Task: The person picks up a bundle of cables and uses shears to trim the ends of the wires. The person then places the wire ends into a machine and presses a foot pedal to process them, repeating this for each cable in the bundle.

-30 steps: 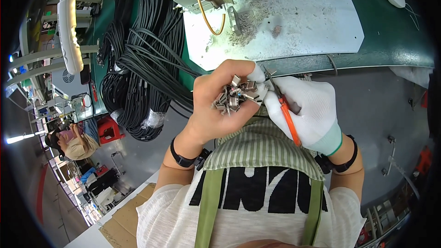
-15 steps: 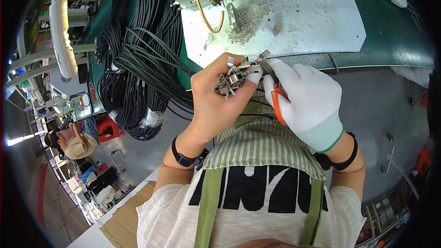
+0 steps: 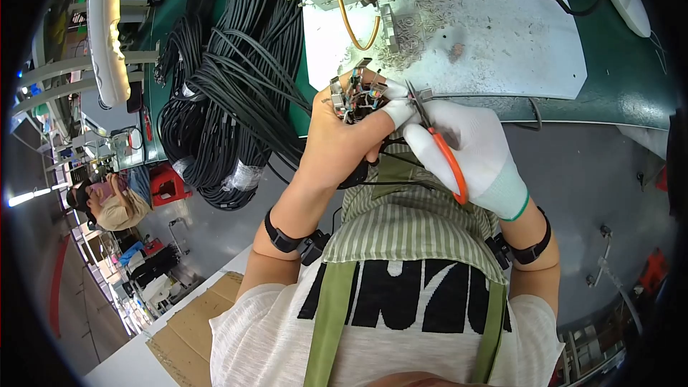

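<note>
Metal connectors (image 3: 358, 97) in left hand (image 3: 335, 134), cutters (image 3: 443, 147) in right hand (image 3: 484, 142)

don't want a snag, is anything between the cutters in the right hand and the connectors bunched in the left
Yes, white-tipped fingers of the left hand stand between the cutters and the bunched connectors. One outlying connector sits beside the blades, nothing visible between.

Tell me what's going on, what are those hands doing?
A person's left hand is holding a bunch of wired metal plugs. Their white-gloved right hand holds orange-handled snips, the blades close to the left thumb. Beyond the hands is a white board with little scraps on it. Black cables lie piled on the green table, to the left.
</note>
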A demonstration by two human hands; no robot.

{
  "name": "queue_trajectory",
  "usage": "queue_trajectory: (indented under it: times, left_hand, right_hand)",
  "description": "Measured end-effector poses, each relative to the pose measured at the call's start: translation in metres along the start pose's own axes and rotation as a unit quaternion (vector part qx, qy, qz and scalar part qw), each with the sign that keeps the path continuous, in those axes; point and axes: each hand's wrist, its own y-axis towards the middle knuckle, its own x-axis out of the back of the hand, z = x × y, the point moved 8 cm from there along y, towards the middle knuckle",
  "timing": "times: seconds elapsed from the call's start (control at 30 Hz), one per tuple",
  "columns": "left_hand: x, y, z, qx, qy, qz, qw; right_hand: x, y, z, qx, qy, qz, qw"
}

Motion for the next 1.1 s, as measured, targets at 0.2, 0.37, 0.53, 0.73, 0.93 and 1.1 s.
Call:
queue_trajectory:
  times: [0.2,0.37,0.53,0.73,0.93,1.1]
  left_hand:
    - [0.002,-0.002,-0.005,-0.007,0.035,-0.016,0.999]
    - [0.003,-0.002,-0.005,-0.005,0.045,-0.017,0.999]
    - [0.035,0.002,0.002,0.044,-0.017,-0.044,0.998]
    - [0.05,0.041,-0.001,0.044,-0.051,-0.015,0.998]
    - [0.041,0.067,-0.008,0.044,0.004,0.023,0.999]
    - [0.037,0.073,-0.026,-0.009,0.075,0.039,0.996]
  right_hand:
    - [0.004,0.001,0.013,0.059,-0.022,-0.058,0.996]
    - [0.004,0.0,0.017,0.08,-0.065,-0.091,0.99]
    - [0.01,-0.001,0.014,0.07,-0.05,-0.064,0.994]
    - [0.035,0.045,0.012,0.038,0.077,-0.063,0.994]
    - [0.028,0.094,0.015,0.026,0.108,0.036,0.993]
    - [0.025,0.096,0.011,0.009,0.228,0.033,0.973]
